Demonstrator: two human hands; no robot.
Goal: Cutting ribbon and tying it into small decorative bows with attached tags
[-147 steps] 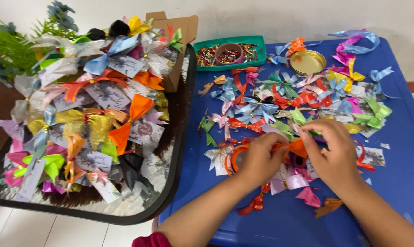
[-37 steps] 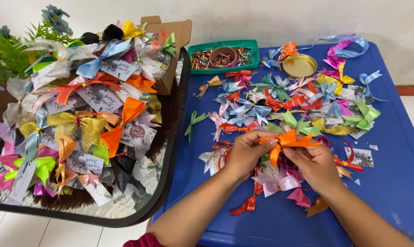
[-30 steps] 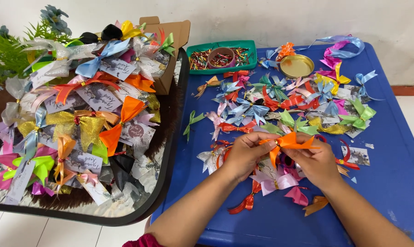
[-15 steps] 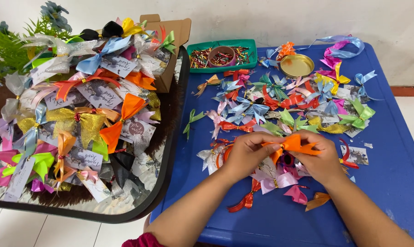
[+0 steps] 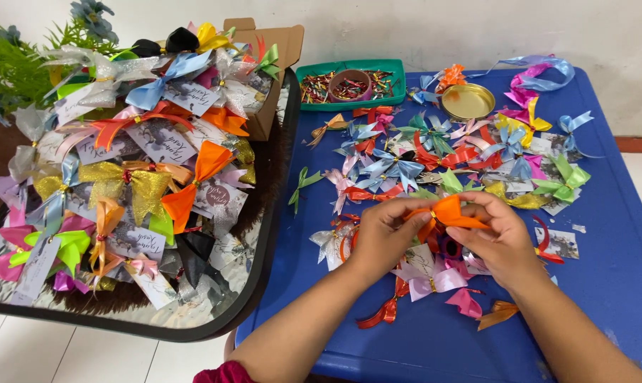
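Both my left hand (image 5: 383, 237) and right hand (image 5: 502, 237) pinch the orange ribbon bow (image 5: 448, 211), light, soft and crushable, best held at its tied centre.

**One head camera, looking down at the work**

The single view sits above and just behind the person's forearms, tilted steeply down and forward, close over the blue plastic table (image 5: 619, 284). A round black tray (image 5: 264, 284) fills the left; a white wall closes the top.
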